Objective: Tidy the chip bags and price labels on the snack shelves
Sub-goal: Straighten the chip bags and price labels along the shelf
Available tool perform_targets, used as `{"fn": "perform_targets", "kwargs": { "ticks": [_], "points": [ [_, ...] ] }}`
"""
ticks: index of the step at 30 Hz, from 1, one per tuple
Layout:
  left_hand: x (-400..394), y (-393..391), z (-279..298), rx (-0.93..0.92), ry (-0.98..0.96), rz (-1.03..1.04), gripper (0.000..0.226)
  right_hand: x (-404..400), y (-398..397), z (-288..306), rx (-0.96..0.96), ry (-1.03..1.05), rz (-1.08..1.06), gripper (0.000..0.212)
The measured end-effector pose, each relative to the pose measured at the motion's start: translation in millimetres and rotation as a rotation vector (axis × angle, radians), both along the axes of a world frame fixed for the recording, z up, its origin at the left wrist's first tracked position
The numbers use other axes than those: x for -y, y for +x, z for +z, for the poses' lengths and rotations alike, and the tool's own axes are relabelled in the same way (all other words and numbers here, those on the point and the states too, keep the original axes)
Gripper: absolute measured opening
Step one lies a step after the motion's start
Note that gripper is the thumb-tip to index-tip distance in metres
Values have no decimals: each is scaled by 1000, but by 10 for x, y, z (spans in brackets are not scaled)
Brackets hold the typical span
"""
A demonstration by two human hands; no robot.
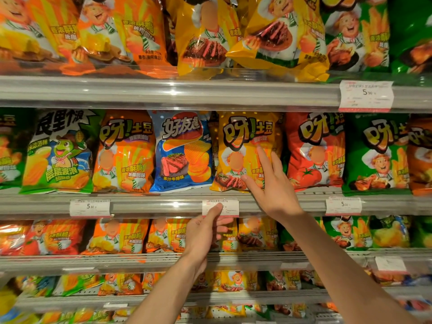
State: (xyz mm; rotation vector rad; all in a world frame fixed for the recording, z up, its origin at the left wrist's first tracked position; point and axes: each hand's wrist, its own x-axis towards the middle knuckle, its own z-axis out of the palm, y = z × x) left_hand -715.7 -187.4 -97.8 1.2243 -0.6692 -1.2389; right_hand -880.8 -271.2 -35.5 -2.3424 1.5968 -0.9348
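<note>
Snack shelves (pixel 163 92) are seen stacked in tiers, each packed with chip bags standing upright behind a clear rail. On the middle tier a row is formed by a green bag, an orange bag, a blue bag (pixel 184 150), a yellow bag (pixel 243 146), a red bag (pixel 315 150) and another green one. The yellow bag is touched by the right hand (pixel 271 183), which is spread flat with straight fingers against the bag's lower right front; nothing is gripped by it. Below, on the rail of the same tier, three price labels are clipped: one at the left (pixel 90 207), one at the right (pixel 343 205), and the middle label (pixel 228 206) between them. The middle label is pressed by the left hand (pixel 203 232), whose forefinger is extended up onto the label's left half while the remaining fingers are loosely curled beneath; whether the label's edge is pinched cannot be told. The label's long axis runs along the rail, and it sits under the gap between the blue and yellow bags. The left hand is the nearer to it, so a sideways slide along the rail is judged the likely next move, with the yellow bag steadied above and to the right.
</note>
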Motion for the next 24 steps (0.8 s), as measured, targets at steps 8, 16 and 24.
{"fn": "perform_targets", "kwargs": {
  "ticks": [8, 16, 24],
  "points": [
    [7, 13, -23, 25, -8, -2, 37, 15, -8, -15, 7, -21, 25, 77],
    [10, 5, -46, 25, -9, -2, 39, 3, -25, 8, -32, -3, 31, 77],
    [31, 7, -47, 51, -7, 2, 40, 10, -43, -18, -89, -34, 14, 76]
  ]
}}
